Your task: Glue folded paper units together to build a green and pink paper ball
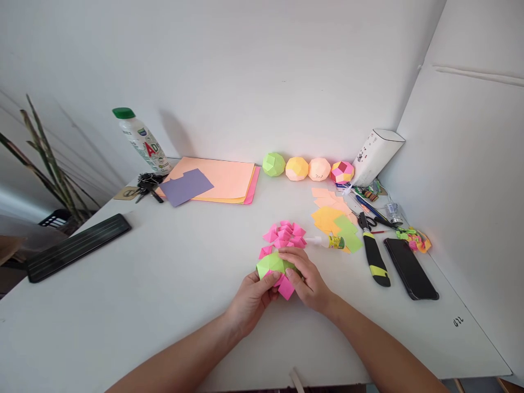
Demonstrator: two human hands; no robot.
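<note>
Between my hands is a partly built paper polyhedron [271, 264], with light green faces on top and pink pieces along its near side. My left hand [254, 295] grips its left and lower side, thumb pressed on the front where green meets pink. Fingers of my right hand [308, 277] curl over the top and right side of the same model. One square pink flap [286, 289] sticks out toward me below my right thumb. Just beyond the model lies a pile of folded pink paper pieces [284, 233]. A small glue bottle [333, 242] lies on its side to the right.
Several finished paper balls [297, 168] line the wall. Coloured sheets [221, 174], a plastic bottle [143, 141] and keys [149, 184] are back left. Paper scraps [327, 218], scissors [367, 221], a box cutter [375, 259] and a phone [411, 268] sit right.
</note>
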